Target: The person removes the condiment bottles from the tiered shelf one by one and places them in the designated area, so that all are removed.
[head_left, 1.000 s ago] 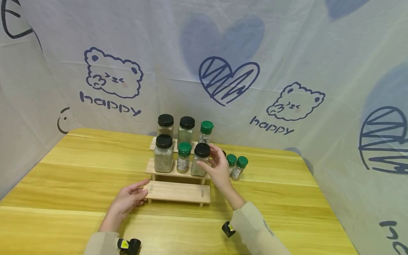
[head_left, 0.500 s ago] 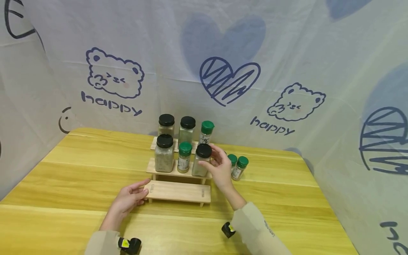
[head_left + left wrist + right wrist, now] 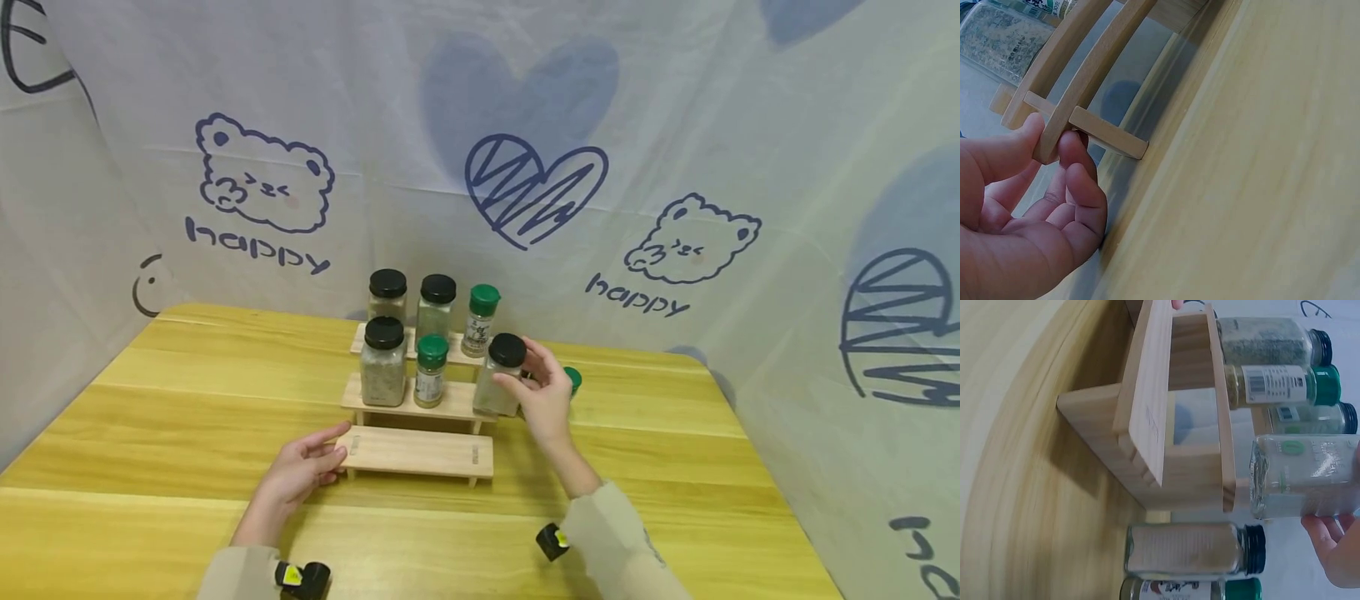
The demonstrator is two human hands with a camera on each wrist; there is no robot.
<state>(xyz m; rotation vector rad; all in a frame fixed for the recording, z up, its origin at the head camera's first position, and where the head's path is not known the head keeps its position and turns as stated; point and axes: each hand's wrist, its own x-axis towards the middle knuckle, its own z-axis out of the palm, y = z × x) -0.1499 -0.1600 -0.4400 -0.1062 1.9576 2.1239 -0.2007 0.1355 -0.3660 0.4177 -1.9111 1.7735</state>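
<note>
My right hand [image 3: 547, 404] grips a square glass spice jar [image 3: 497, 385] with a black cap, thumb in front and fingers behind. The jar leans slightly at the right end of the middle shelf. In the right wrist view a gap shows between the base of this jar [image 3: 1297, 475] and the shelf edge [image 3: 1227, 444]. With thumb and fingers my left hand [image 3: 300, 467] pinches the left end of the wooden rack's bare bottom step [image 3: 420, 452]. The left wrist view shows the thumb of the left hand [image 3: 1035, 219] on top and curled fingers beneath.
The middle shelf also bears a black-capped jar [image 3: 384, 371] and a green-capped bottle [image 3: 430, 379]. Two black-capped jars and a green-capped bottle [image 3: 478, 325] stand on the top shelf. Right of the rack on the table, another black-capped jar [image 3: 1185, 549] stands beside a green-capped bottle [image 3: 1175, 589].
My right hand has moved right with the black-capped jar, which has left its upright place on the middle shelf and now leans. The left hand stays at the bottom step.
</note>
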